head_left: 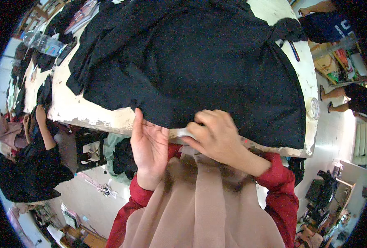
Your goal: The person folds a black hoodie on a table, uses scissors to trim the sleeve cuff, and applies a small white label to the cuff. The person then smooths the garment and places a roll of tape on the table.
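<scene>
Left hand (151, 142): palm up, loosely open, thumb at near edge of black fabric (220, 70); firm grip unconfirmed. Right hand (216, 134): fingers curled, blurred; contents cannot be told. Fabric lies spread across worn pale table (96, 112); steady edge support and light, even tension judged advisable, avoiding creases

Own hands (150, 142) (214, 134): two
Red sleeves (276, 180): two
Large black cloth (216, 62): at least one, folds hide more
Tabletop (96, 115): one
Blue-labelled bottle (47, 44): one
Pen-like stick (294, 51): one
Round disc (313, 108): one
Co-worker at left (28, 173): one
Co-worker's hands (39, 111) (27, 120): two
Feet at right (322, 92) (330, 108): two
</scene>
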Action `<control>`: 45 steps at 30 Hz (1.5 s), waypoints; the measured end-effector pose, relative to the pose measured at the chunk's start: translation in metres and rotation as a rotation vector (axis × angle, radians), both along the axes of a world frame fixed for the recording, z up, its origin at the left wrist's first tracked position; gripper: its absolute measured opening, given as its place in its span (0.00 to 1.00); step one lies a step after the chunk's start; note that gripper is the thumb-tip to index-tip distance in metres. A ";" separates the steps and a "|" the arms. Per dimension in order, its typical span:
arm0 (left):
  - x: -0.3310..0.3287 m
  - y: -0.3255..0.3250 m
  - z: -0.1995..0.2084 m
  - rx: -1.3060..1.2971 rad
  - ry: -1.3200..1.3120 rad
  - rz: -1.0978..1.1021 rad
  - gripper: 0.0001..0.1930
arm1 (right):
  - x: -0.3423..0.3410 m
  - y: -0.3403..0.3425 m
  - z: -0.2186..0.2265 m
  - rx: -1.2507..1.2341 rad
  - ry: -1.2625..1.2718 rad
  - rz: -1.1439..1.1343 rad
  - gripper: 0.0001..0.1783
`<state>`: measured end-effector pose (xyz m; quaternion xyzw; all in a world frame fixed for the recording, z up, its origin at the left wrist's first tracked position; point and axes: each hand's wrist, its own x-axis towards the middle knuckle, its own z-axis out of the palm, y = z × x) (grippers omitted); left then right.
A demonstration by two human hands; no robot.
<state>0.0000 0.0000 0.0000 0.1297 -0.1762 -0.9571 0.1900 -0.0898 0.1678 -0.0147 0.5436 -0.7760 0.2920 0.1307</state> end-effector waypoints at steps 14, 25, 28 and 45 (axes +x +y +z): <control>0.027 -0.033 0.007 -0.046 0.138 0.083 0.21 | -0.014 0.008 0.056 -0.227 0.108 0.184 0.17; 0.012 -0.018 0.021 -0.117 -0.137 0.245 0.22 | -0.012 0.022 0.067 -0.212 0.077 0.149 0.17; -0.001 -0.023 0.024 -0.104 -0.258 0.338 0.12 | -0.009 0.025 0.063 -0.198 0.054 0.137 0.17; -0.069 -0.156 0.011 -0.161 -0.083 0.126 0.15 | -0.103 0.140 0.131 0.164 -0.162 -0.364 0.14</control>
